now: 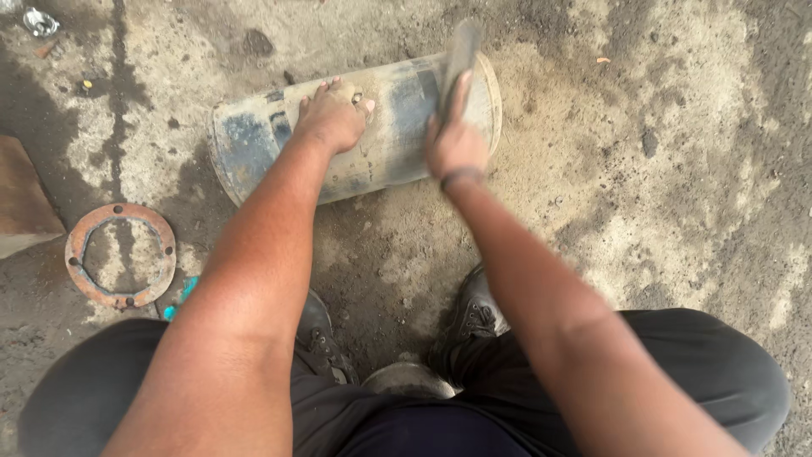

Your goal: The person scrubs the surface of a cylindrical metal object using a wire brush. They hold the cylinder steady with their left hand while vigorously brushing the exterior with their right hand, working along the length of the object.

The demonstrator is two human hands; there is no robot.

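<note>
Fingers point(461, 89) grip a flat tool point(459, 51) (blurred) on the drum point(389, 135).

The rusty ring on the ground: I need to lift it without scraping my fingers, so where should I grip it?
Probably pinch the flat band of the rusty ring through its open centre, coming from above. It lies flat on the dirt ground, so its outer edge gives little purchase.

— Sleeves? 
— None, both arms bare to approx. the elbow & up. Thin dark band on right wrist point(461, 177). 
— Legs? 
— Dark trousers point(710, 364), baggy at knees. Black lace-up boots point(474, 317), scuffed, v. dusty.
</note>
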